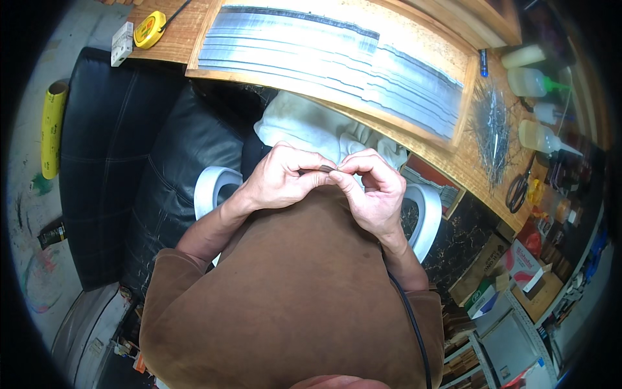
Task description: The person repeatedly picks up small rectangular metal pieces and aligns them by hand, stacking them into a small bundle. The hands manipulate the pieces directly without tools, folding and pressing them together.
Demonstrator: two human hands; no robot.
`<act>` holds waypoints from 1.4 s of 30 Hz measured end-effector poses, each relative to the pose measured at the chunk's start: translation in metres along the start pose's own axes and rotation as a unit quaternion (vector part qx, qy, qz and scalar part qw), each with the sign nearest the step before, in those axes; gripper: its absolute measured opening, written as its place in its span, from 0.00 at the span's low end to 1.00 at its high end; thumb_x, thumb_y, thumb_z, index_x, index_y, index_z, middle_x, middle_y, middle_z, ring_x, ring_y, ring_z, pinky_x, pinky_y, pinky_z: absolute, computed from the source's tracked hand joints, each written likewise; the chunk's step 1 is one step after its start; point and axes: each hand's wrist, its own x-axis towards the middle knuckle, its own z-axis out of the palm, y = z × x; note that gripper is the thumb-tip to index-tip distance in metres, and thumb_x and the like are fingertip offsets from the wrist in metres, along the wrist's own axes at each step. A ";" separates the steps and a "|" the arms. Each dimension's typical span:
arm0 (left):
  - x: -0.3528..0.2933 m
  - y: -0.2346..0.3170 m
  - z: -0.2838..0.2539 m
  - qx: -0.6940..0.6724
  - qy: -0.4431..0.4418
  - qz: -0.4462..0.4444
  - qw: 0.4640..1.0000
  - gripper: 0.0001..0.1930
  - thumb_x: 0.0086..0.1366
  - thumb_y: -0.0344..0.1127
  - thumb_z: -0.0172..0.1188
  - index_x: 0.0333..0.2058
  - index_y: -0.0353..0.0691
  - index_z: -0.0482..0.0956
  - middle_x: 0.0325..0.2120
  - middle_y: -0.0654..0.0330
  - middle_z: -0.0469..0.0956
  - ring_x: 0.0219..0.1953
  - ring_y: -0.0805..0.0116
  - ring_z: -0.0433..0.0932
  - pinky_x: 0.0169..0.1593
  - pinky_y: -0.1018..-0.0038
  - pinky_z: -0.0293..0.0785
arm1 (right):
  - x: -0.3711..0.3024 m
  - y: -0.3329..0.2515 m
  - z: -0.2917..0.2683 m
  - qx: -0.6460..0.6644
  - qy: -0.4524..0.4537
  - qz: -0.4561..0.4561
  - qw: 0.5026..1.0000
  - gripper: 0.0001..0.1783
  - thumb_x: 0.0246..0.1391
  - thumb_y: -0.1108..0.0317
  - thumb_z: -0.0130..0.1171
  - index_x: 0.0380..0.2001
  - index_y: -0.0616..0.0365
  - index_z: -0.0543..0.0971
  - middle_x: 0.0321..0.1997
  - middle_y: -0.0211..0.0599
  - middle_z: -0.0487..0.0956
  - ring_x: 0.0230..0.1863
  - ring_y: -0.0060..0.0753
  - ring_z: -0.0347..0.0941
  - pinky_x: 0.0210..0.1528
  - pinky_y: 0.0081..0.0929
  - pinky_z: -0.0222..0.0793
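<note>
In front of my chest, my left hand (283, 176) and my right hand (374, 188) come together with fingertips almost touching. Both are closed in a pinch on a small dark brown strip (327, 168); its exact kind is too small to tell, and the fingers cover much of it. Beyond the hands, a white cloth (295, 123) is draped below the bench edge. On the bench lies a shallow wooden tray (272, 82) filled with stacked thin grey-blue strips or sheets.
A bundle of thin metal wires or pins (494, 133) and black-handled scissors (518, 192) lie to the right, near squeeze bottles (528, 82). At far left are a yellow tape measure (149, 30) and a yellow roll (54, 129). White armrests (424, 223) flank me; a black sofa (110, 162) stands left.
</note>
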 end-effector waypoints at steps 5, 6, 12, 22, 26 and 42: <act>0.001 0.000 0.000 -0.001 0.000 0.007 1.000 0.08 0.65 0.30 0.71 0.40 0.34 0.90 0.27 0.53 0.88 0.25 0.71 0.83 0.32 0.75 0.76 | 0.000 0.001 0.000 0.003 0.002 -0.001 1.000 0.06 0.54 0.83 0.72 0.34 0.66 0.84 0.36 0.37 0.82 0.38 0.26 0.80 0.42 0.22 0.76; 0.001 0.000 0.001 -0.002 0.001 0.008 1.000 0.08 0.65 0.31 0.71 0.40 0.34 0.90 0.27 0.53 0.88 0.25 0.71 0.83 0.32 0.75 0.76 | 0.000 0.001 0.000 0.005 0.002 0.000 1.000 0.06 0.54 0.83 0.72 0.34 0.66 0.84 0.36 0.37 0.82 0.38 0.26 0.80 0.42 0.22 0.76; 0.001 0.002 0.000 -0.005 -0.001 -0.002 1.000 0.08 0.66 0.31 0.71 0.40 0.34 0.90 0.28 0.53 0.88 0.26 0.72 0.83 0.32 0.75 0.76 | 0.000 0.001 -0.002 -0.001 -0.003 -0.003 1.000 0.06 0.55 0.83 0.71 0.35 0.67 0.83 0.37 0.37 0.82 0.38 0.26 0.80 0.42 0.22 0.76; 0.001 0.005 0.001 -0.016 -0.002 -0.023 1.000 0.08 0.66 0.32 0.72 0.41 0.34 0.90 0.28 0.55 0.88 0.27 0.74 0.82 0.32 0.75 0.75 | -0.001 -0.003 0.002 0.024 0.020 0.032 0.999 0.06 0.56 0.83 0.70 0.34 0.65 0.82 0.35 0.37 0.82 0.37 0.27 0.80 0.41 0.23 0.77; 0.002 0.008 0.001 -0.011 -0.006 -0.023 1.000 0.08 0.67 0.33 0.72 0.41 0.35 0.90 0.28 0.56 0.88 0.27 0.75 0.81 0.32 0.75 0.74 | 0.003 -0.005 -0.001 -0.076 0.009 -0.022 0.997 0.06 0.54 0.81 0.71 0.33 0.64 0.83 0.34 0.38 0.83 0.35 0.31 0.81 0.40 0.25 0.77; 0.007 0.010 0.003 0.008 -0.004 -0.031 0.999 0.06 0.66 0.28 0.71 0.40 0.33 0.90 0.30 0.53 0.89 0.30 0.71 0.85 0.36 0.75 0.78 | 0.003 -0.006 -0.003 -0.080 0.032 -0.026 0.996 0.06 0.55 0.81 0.71 0.33 0.64 0.81 0.33 0.38 0.81 0.33 0.30 0.79 0.37 0.26 0.75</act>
